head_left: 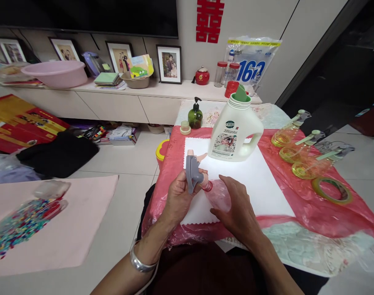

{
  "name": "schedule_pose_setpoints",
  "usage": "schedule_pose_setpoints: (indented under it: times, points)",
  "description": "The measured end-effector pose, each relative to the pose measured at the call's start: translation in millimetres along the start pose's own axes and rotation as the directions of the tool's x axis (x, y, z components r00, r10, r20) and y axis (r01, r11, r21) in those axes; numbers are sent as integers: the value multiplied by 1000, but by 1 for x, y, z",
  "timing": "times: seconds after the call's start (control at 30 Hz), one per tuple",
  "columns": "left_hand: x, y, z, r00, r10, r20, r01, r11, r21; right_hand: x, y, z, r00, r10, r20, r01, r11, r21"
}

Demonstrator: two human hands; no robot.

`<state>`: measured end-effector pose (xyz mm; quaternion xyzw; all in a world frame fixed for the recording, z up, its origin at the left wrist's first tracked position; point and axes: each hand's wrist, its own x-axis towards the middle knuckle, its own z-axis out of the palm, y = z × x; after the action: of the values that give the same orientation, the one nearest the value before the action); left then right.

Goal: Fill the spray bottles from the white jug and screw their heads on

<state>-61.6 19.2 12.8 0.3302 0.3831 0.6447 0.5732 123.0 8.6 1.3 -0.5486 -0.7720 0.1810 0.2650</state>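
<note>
Centre frame, the left hand (pixel 177 194) is gripping the grey spray head (pixel 191 174) against the neck of the clear bottle (pixel 220 196), which the right hand (pixel 237 203) is clasping. Advisable: keeping collar and neck aligned, the thin wall unsqueezed. Beads (pixel 24 223) are lying on a pink mat (pixel 67 250), lower left; a cabinet (pixel 113 100) is lining the upper left; a white sheet (pixel 260 184) is covering red plastic (pixel 316 219), centre; three spray bottles (pixel 289 153) are standing right.
</note>
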Motion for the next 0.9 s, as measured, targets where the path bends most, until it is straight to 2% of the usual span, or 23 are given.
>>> schedule_pose_setpoints:
  times: [0.17, 0.37, 0.7, 0.9]
  points:
    - [0, -6, -1, 1000, -7, 16, 6, 999, 32, 0, -1, 3, 1000, -13, -19, 13, 999, 36]
    - [0, -10, -6, 998, -38, 56, 34, 996, 78, 2, 0, 3, 997, 72, -8, -71, 992, 108]
    - [-3, -9, -1, 997, -74, 36, 71, 994, 88, 0, -5, 6, 998, 68, 8, -68, 994, 90]
    - [-2, -13, -6, 997, -74, 24, 71, 992, 100, 2, -8, 9, 997, 81, 8, -81, 994, 66]
